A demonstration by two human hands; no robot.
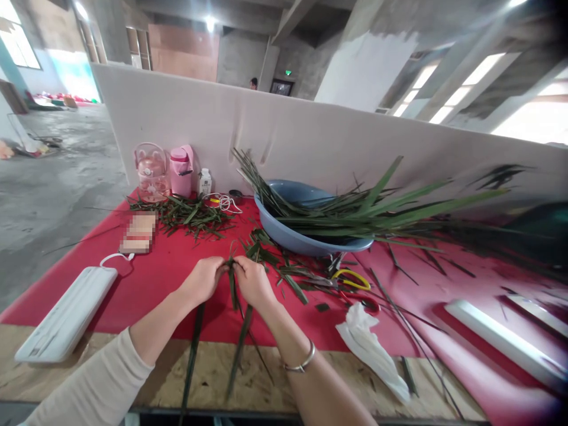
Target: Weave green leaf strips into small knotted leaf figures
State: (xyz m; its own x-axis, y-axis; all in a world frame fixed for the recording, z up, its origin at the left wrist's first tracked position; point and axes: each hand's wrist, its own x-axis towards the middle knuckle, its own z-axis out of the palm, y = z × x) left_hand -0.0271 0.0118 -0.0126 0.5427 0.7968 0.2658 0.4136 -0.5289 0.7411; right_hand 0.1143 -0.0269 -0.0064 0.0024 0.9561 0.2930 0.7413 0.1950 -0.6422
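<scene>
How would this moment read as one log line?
left fingers: pinching green strips | right fingers: likewise | beyond: blue basin holding long leaves

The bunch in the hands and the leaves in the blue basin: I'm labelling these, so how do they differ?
Support: the held bunch is pinched between the left hand and right hand; the basin leaves rest in the blue basin.
Amount: the held bunch is small; the basin leaves form a far larger pile.
Pose: the held bunch hangs down; the basin leaves sprawl sideways past the rim.
Both are green and strip-like.
</scene>
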